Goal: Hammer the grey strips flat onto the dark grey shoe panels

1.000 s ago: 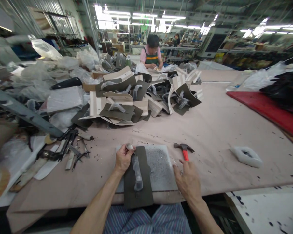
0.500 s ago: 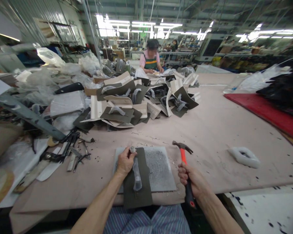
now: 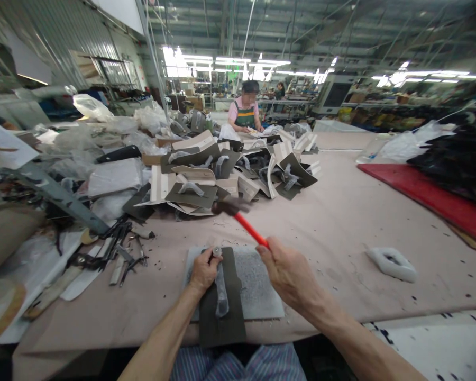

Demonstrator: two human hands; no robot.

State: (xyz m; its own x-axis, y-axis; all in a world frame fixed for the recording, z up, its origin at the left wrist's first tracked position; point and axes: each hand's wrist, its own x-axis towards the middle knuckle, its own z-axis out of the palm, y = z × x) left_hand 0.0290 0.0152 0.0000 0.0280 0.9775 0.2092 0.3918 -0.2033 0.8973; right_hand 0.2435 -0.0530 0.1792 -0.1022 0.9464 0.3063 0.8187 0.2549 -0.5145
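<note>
My left hand [image 3: 203, 271] is closed round a small metal punch [image 3: 216, 251], held upright at the top of a dark olive material piece [image 3: 221, 312] with a grey strap. The piece lies on a grey pitted cutting slab [image 3: 257, 280] near the table's front edge. My right hand [image 3: 287, 274] grips the red handle of a hammer [image 3: 241, 220]. The hammer is raised, and its dark, blurred head hangs above and behind the punch.
A heap of similar olive and beige pieces [image 3: 222, 169] fills the table's middle. Metal tools [image 3: 119, 248] lie at the left, a white holder [image 3: 391, 263] at the right, and a red mat [image 3: 428, 198] at the far right. A person [image 3: 246, 108] works at the far end.
My right hand picked the hammer up from the table and swung it up and to the left over the punch. My left hand stayed on the punch.
</note>
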